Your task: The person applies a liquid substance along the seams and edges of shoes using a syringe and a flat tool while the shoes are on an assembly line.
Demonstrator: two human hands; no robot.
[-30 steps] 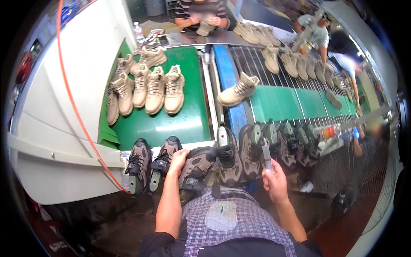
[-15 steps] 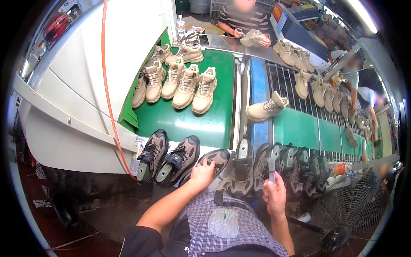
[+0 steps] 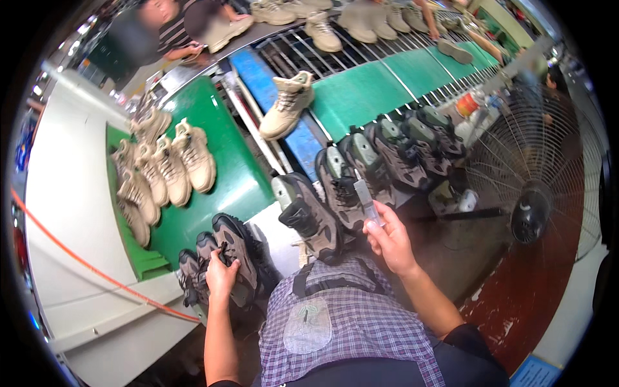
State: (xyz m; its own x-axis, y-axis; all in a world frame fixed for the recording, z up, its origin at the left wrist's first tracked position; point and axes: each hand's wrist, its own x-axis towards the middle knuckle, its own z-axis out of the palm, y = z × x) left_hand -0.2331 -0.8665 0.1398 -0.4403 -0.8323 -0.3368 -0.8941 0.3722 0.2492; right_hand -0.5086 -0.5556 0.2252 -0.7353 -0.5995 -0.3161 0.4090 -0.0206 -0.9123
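Observation:
My left hand (image 3: 221, 276) is closed on a brown and black shoe (image 3: 244, 255) at the near edge, its fingers around the upper by the laces. Two similar shoes stand close to its left, partly covered by the hand. Between thumb and fingers of my right hand (image 3: 392, 240) is a clear plastic syringe (image 3: 366, 201), its thin tip pointing up. Behind it stands a row of brown and black shoes with pale green lasts inside. The nearest lasted shoe (image 3: 311, 222) sits just right of a bare white strip, in front of my apron.
Several beige boots (image 3: 193, 158) stand on the green surface (image 3: 222, 138) at left. Another beige boot (image 3: 287, 106) rests on the blue edge of the roller conveyor (image 3: 284, 55). A caged fan (image 3: 532, 209) stands at right. Other people work at the far side.
The view has swung to the right. My left hand stays on the brown and black shoe, which now stands closer to the two beside it. My right hand still holds the syringe, now tilted.

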